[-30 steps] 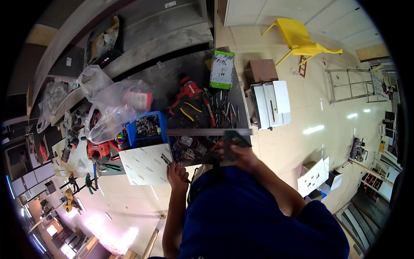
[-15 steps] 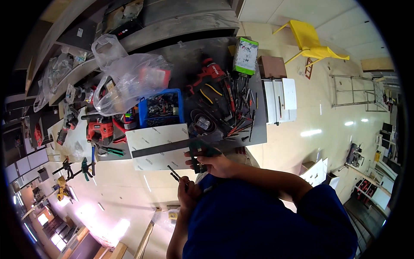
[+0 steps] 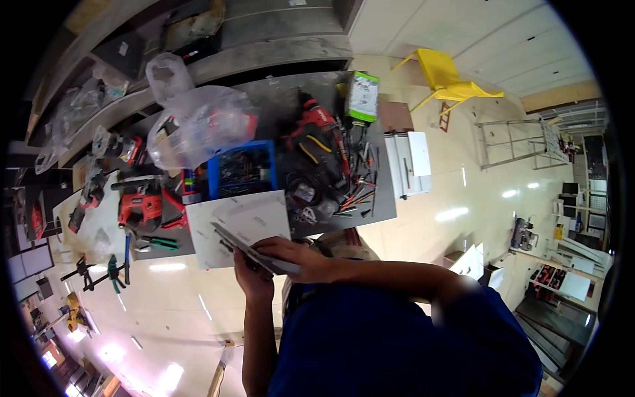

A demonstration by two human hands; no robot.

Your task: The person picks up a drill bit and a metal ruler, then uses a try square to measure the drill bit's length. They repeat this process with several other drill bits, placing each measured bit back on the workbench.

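At left, a red power tool (image 3: 141, 206) is being carried by the surface (image 3: 383, 208). Over the near white panel (image 3: 205, 241), a grey strip (image 3: 233, 237) is being gripped by the curled left hand (image 3: 254, 276) and partly covered by the half-bent right hand (image 3: 291, 254), whose hold is being hidden.

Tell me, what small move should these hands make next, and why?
Perhaps tighten the left hand's hold on the grey strip before tilting it further. The left hand seems to support it from below, the right hand lies over it, and its far end sticks out beyond both, above the white panel.
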